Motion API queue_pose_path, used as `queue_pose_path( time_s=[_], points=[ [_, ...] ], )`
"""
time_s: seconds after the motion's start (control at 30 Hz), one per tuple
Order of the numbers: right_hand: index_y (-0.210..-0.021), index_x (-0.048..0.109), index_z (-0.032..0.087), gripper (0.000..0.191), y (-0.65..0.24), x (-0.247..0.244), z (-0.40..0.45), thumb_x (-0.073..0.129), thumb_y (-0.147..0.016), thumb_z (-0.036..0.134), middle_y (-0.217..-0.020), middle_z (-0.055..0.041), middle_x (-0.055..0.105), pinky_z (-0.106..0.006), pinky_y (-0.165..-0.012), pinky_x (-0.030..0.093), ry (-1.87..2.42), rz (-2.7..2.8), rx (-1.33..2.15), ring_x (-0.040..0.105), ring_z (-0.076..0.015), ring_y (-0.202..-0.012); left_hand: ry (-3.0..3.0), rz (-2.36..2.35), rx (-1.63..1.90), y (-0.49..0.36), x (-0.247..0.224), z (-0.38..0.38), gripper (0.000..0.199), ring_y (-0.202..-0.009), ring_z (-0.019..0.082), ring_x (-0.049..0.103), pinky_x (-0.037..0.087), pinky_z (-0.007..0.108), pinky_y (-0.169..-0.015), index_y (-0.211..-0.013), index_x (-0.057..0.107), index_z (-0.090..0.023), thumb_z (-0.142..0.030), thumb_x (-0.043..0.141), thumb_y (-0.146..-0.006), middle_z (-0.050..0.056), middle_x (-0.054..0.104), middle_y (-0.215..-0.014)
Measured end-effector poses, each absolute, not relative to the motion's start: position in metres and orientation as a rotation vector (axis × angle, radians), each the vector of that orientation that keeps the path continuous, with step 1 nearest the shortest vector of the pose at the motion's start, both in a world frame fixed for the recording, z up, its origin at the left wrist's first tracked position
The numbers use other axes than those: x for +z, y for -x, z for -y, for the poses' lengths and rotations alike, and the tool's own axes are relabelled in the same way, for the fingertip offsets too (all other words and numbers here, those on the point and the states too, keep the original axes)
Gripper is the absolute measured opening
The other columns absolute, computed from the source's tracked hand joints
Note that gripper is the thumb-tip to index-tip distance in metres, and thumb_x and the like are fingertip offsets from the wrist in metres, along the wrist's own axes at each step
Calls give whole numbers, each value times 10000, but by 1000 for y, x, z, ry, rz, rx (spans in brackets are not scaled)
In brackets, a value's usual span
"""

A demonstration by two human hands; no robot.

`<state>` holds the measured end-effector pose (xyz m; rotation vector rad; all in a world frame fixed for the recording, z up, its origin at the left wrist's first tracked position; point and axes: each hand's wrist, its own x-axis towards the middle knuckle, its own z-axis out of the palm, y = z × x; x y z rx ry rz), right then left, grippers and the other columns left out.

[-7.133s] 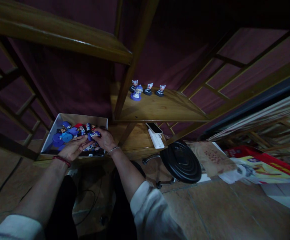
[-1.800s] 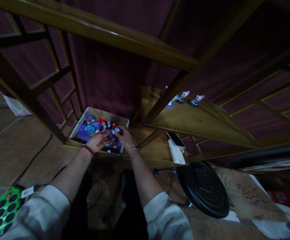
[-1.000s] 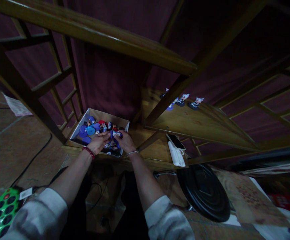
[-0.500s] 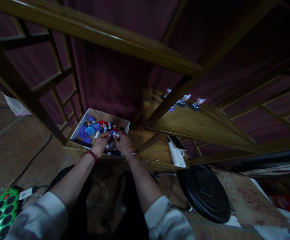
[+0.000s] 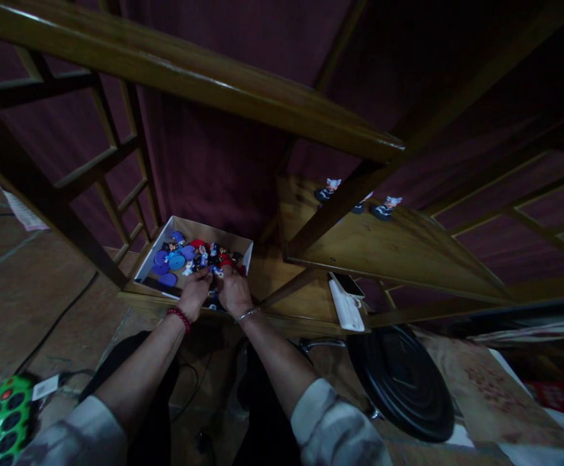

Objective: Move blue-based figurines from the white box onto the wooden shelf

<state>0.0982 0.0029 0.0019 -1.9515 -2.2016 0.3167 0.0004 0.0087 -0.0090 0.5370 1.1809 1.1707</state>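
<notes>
Lowered since a moment ago, with left hand and right hand now deeper in the near side of the box, close together rather than raised over the heap. Judging by that, busy down among the figures, not above them. Between the two sets of fingertips, a blue-and-white figure, low in the box and partly covered. On the left, fingers bunched and bent downward; on the right, fingers close together, pointing in, with a red piece right by them. Too dim and hidden to tell whether pinching the figure or only touching it, on either side. In the box, a loose jumble of blue, white, red and black, some tipped over, with flat purple discs and a light-blue disc at the left end. Up on the shelf, black-and-white figures upright on dark bases, one partly behind the post. Below, right of the box, a phone against a white item; beyond, a black stool.
</notes>
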Motion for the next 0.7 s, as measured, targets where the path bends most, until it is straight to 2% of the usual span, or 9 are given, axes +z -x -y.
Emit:
queue_pose_path(
  time_s=[0.2, 0.47, 0.7],
  points=[
    [-966, 459, 141, 202, -94, 2, -4, 327, -858, 250, -887, -121, 604, -305, -653, 439, 1911, 2233, 233, 595, -215, -761, -497, -1200, 1159, 4, -8, -12, 133, -567, 101, 531, 418, 207, -622, -670, 620, -155, -51, 539, -688, 8, 610, -604],
    [-941, 447, 140, 146, -93, 1, -4, 425, -802, 178, -853, -93, 604, -273, -638, 438, 1886, 2335, 225, 593, -193, -756, -539, -1272, 1113, 9, -8, -12, 100, -559, 102, 536, 447, 213, -598, -707, 605, -146, -94, 521, -697, 11, 590, -622],
    [-950, 449, 145, 152, -94, 3, -8, 387, -840, 230, -850, -92, 620, -259, -644, 425, 1857, 2341, 292, 602, -184, -774, -489, -1275, 1112, 12, 5, -12, 111, -577, 109, 546, 476, 244, -606, -685, 589, -131, -52, 512, -692, 18, 582, -632]
  ],
)
